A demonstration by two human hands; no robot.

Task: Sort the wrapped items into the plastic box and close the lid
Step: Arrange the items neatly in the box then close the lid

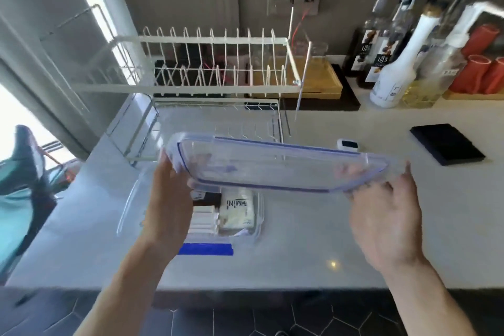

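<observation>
While both hands, left (170, 199) and right (381, 207), grip the lid (272, 166) ends, square it over the plastic box (259, 215) below, lower level, then press.

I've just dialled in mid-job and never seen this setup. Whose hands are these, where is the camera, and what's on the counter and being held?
No machine here: a person works bare-handed, and the single camera sits on their head, looking forward and down. The left hand and right hand hold a clear lid with a blue seal by its ends, raised above the plastic box. The box rests on the pale counter and already contains wrapped items. Behind stand a white dish rack and bottles; a black pad lies to the right.
</observation>
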